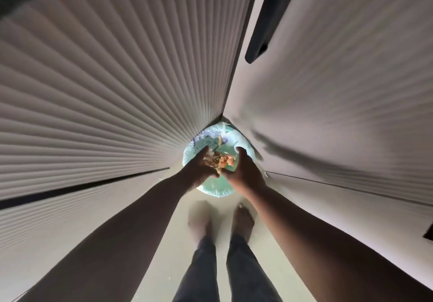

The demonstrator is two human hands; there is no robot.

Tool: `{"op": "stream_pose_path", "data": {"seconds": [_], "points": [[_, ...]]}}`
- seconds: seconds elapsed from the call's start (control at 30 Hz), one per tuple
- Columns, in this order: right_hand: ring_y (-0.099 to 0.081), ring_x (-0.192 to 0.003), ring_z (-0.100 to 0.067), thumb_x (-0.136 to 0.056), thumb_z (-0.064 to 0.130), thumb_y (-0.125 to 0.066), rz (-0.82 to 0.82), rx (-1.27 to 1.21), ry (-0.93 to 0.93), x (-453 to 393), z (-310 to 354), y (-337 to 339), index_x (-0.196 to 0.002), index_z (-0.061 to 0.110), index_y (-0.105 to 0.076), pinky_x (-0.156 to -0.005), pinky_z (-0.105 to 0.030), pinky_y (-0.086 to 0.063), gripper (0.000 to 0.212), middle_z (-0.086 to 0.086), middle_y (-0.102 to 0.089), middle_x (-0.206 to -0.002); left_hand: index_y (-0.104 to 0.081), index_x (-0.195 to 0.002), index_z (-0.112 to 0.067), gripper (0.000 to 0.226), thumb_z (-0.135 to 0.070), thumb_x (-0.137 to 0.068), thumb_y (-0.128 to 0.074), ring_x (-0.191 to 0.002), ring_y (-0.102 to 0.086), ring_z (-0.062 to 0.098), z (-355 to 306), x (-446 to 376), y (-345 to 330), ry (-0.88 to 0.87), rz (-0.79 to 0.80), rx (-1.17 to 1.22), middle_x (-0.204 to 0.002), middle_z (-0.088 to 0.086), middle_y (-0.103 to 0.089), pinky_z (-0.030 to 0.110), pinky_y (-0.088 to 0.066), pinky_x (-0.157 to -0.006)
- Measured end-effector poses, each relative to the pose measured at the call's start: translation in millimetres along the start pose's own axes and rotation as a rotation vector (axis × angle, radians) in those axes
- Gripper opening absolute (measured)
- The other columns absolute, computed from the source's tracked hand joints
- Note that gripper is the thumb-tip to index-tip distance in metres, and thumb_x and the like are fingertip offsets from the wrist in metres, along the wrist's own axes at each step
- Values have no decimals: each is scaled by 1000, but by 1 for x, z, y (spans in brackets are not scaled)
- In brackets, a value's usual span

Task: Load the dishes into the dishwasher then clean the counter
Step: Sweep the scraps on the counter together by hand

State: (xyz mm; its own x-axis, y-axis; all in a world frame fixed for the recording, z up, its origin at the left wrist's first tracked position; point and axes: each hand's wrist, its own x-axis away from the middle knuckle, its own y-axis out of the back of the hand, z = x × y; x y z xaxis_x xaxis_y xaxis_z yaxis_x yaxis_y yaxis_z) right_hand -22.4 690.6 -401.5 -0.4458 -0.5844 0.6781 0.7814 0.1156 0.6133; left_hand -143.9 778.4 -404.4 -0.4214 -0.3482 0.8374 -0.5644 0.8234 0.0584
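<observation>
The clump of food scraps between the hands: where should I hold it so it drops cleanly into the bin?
Cup the clump of food scraps from both sides. It looks loose and piecemeal, so a one-sided pinch would likely shed bits. The left hand and right hand already flank it above the bag-lined bin.

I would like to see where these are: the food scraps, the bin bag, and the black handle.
Food scraps (221, 158), head view, on the orange clump between the two hands.
Bin bag (216, 190), head view, on its near pale green rim.
Black handle (263, 25), head view, on the middle of the bar.
</observation>
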Motion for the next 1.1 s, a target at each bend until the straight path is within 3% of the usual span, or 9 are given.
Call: {"op": "stream_pose_path", "data": {"seconds": [0.07,0.17,0.33,0.57,0.67,0.73,0.83,0.97,1.1], "points": [[-50,-126,-26,-87,37,-65,21,56,-35,5,-16,4,-145,19,-27,-97,-34,-42,72,-7,-47,-140,-10,-153,-30,99,-6,-78,-69,-136,-33,19,7,4,0,40,16,-51,-150,3,-34,23,-28,-94],[-51,-124,-29,-89,31,-59,57,108,-98,21,-39,12,-143,19,-28,-97,-37,-44,63,-10,-47,-138,-7,-152,-37,109,-25,-67,-74,-140,-27,20,14,17,-1,101,-4,-89,-155,4,-28,24,-26,-97],[-51,-123,-28,-89,28,-54,109,166,-98,52,-46,28,-142,22,-28,-95,-36,-45,59,-7,-46,-138,-5,-154,-21,93,-39,-86,-66,-144,-22,19,6,49,-11,71,-83,-273,-159,3,-15,25,-25,-106],[-50,-122,-29,-94,36,-50,70,486,242,100,5,68,-147,18,-22,-96,-38,-43,63,-8,-47,-134,-4,-154,-19,75,-58,-96,-32,-148,-8,21,-12,123,-36,-71,-256,-740,-161,5,-4,36,-13,-119],[-54,-114,-31,-87,32,-59,-54,657,492,130,35,93,-144,13,-34,-89,-42,-47,65,-8,-52,-123,-24,-149,-10,76,-56,-90,-28,-139,-35,22,-34,170,-43,-305,-380,-897,-154,10,-28,32,-26,-114],[-61,-99,-32,-69,25,-69,-155,737,686,147,54,113,-133,6,-49,-77,-41,-53,70,-9,-59,-110,-42,-137,-7,67,-43,-81,-43,-122,-57,19,-59,201,-40,-529,-461,-904,-140,6,-47,26,-33,-108],[-65,-100,-30,-50,22,-77,-343,661,860,178,95,154,-126,2,-56,-80,-36,-57,81,-10,-65,-109,-48,-137,-5,69,-32,-74,-46,-122,-56,21,-105,250,-27,-685,-566,-907,-139,12,-52,27,-42,-103],[-62,-114,-23,-63,18,-71,-525,500,1050,220,153,212,-136,3,-45,-85,-28,-56,79,-10,-60,-126,-60,-127,-4,63,-35,-74,-43,-115,-61,23,-167,317,1,-759,-786,-990,-129,14,-60,31,-48,-95],[-44,-135,-27,-84,29,-46,-637,503,1159,247,199,248,-146,5,-32,-105,-38,-44,68,-11,-46,-146,-52,-135,-6,57,-29,-84,-43,-127,-52,24,-206,364,24,-831,-982,-954,-137,11,-55,38,-42,-104]]}}
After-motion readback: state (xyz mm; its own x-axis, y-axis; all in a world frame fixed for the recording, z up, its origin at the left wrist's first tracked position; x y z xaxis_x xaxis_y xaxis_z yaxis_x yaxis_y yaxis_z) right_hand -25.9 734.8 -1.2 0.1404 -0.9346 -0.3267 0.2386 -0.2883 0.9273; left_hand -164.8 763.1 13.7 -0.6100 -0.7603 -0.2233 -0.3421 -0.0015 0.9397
